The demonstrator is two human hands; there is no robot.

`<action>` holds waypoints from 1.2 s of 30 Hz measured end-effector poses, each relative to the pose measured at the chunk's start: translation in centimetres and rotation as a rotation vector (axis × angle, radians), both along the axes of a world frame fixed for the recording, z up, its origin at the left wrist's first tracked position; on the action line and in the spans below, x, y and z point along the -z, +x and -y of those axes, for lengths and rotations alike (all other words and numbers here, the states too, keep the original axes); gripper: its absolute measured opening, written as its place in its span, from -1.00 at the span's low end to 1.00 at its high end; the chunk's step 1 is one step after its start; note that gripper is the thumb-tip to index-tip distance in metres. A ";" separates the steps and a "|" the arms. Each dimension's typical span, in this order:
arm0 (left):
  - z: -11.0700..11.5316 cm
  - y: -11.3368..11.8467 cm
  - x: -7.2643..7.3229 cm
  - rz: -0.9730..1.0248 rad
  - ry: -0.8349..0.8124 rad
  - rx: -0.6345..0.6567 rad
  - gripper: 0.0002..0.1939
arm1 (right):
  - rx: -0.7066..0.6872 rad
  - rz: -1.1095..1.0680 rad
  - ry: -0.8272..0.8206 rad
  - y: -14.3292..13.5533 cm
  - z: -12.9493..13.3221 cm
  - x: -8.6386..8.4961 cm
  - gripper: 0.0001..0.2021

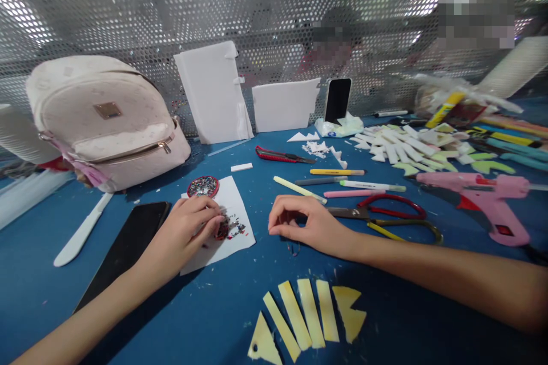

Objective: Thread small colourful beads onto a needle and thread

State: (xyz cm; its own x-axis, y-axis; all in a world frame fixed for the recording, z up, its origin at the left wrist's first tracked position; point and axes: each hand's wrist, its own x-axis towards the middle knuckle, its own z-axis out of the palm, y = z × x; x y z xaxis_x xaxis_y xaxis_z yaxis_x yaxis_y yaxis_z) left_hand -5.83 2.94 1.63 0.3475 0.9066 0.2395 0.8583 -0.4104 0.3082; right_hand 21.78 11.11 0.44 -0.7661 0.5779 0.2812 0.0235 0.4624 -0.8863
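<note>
My left hand (192, 225) rests on a white paper sheet (242, 214), thumb and fingers drawn together beside tiny dark and red beads (233, 227). A small red-edged piece shows at its fingertips, partly hidden. Behind that hand sits a round red-rimmed dish (203, 186) filled with mixed beads. My right hand (303, 219) is curled in a pinch above the blue table; what lies between its fingertips is too small to tell. Just under it, a thin loop with small coloured beads (293, 248) is visible. Nearer me lie yellow fish-shaped card pieces (308, 319), spaced apart in a row.
Red-handled scissors (391, 206), several markers (338, 172), a cutter knife (282, 155) and a pink glue gun (492, 197) lie to the right. Cut card strips (402, 142) are heaped behind. At left are a backpack (107, 120), a black phone (128, 245) and a white plastic knife (83, 231).
</note>
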 end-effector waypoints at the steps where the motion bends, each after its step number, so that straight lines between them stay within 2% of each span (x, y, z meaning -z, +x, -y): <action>1: 0.0 -0.1 0.0 0.003 -0.003 -0.004 -0.62 | 0.000 -0.002 0.000 0.0 0.0 0.0 -0.85; 4: 0.0 -0.3 0.0 0.035 -0.018 -0.019 -0.59 | 0.003 0.000 -0.006 0.0 0.0 0.0 -0.85; 10: -0.2 -0.8 0.3 0.088 -0.018 -0.044 -0.73 | -0.001 -0.001 -0.012 0.1 0.1 0.1 -0.87; 16: -0.6 -1.8 0.0 0.052 -0.090 0.177 -0.85 | -0.003 -0.004 -0.012 0.1 0.1 0.0 -0.88; 21: -0.8 -2.9 0.1 0.039 -0.070 0.212 -0.90 | 0.000 -0.005 -0.016 0.0 0.1 0.0 -0.87; 27: -0.8 -2.7 0.3 0.032 -0.086 0.220 -0.89 | -0.002 -0.001 -0.012 0.0 0.1 0.0 -0.87; 36: -0.7 -3.0 0.1 -0.009 -0.084 0.149 -0.86 | -0.003 0.008 -0.010 0.0 0.0 0.1 -0.84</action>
